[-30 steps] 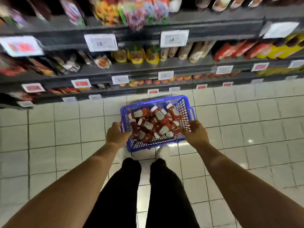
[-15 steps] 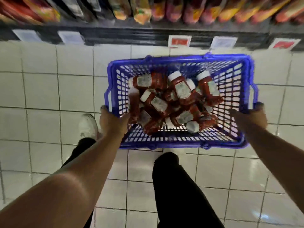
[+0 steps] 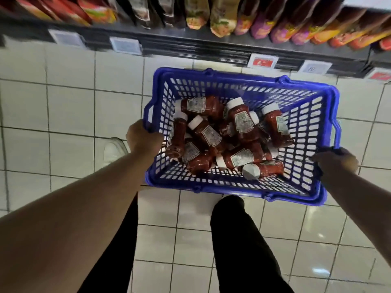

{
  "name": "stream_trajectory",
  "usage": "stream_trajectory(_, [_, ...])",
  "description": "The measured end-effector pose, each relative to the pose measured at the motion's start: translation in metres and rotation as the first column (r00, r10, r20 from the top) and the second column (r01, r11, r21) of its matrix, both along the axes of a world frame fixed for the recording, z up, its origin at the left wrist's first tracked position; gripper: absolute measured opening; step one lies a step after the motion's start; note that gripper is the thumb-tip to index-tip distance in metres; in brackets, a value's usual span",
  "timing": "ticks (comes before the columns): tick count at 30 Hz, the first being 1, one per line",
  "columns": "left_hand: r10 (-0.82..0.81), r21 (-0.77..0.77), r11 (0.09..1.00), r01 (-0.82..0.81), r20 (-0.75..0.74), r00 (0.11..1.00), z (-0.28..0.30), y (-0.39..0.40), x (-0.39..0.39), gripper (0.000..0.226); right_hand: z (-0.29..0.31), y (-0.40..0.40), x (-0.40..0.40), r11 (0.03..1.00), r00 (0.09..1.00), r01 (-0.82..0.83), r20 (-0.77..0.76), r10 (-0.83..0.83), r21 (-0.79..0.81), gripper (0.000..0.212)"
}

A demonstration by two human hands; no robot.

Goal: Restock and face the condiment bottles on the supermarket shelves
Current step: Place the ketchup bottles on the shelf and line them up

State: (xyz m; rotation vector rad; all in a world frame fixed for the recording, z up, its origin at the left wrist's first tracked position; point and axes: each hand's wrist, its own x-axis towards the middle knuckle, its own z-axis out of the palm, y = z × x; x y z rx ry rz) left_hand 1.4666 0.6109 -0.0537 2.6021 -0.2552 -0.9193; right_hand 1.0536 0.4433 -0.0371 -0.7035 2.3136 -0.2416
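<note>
head view: a blue basket (image 3: pixel 249 85) hangs between the two hands above the tiled floor (image 3: pixel 63 106), its long axis running left to right across the person's body. the left hand (image 3: pixel 142 137) curls over the basket's left rim; the right hand (image 3: pixel 336 162) grips the right rim by the handle, fingers wrapped round it. both hands touch the basket, so neither is free for a bottle yet. inside the basket, heaped toward its left and middle, lie the ketchup bottles (image 3: pixel 243 121), all on their sides and pointing every which way, white caps mostly toward the far wall. the left hand looks nearer the heap. beyond the basket's far rim runs the shelf (image 3: pixel 190 42) with price tags (image 3: pixel 263 61) and pouches (image 3: pixel 222 20) above. i'd judge the basket must be set down before any restocking.
</note>
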Motion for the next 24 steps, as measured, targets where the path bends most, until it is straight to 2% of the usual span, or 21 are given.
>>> stream_trajectory(7, [0.017,0.001,1.000,-0.017,0.013,1.000,0.055,0.038,0.113,0.026,0.037,0.042,0.103,0.998,0.998,0.053,0.035,-0.054,0.023,0.035])
stream_trajectory(13, [-0.010,-0.003,1.000,0.009,-0.016,1.000,0.076,0.044,0.215,0.029,0.049,0.071,0.203,0.997,0.993,0.077,0.086,-0.079,0.027,0.024])
stream_trajectory(19, [0.002,0.016,1.000,-0.002,-0.022,1.000,0.036,0.055,0.275,0.030,-0.001,0.071,0.260,0.998,0.990,0.038,0.131,-0.043,0.041,0.029])
stream_trajectory(24, [0.024,0.045,0.999,-0.022,-0.044,0.999,0.002,0.057,0.288,0.034,-0.039,0.055,0.275,0.997,0.991,-0.075,0.115,0.072,0.023,0.034])
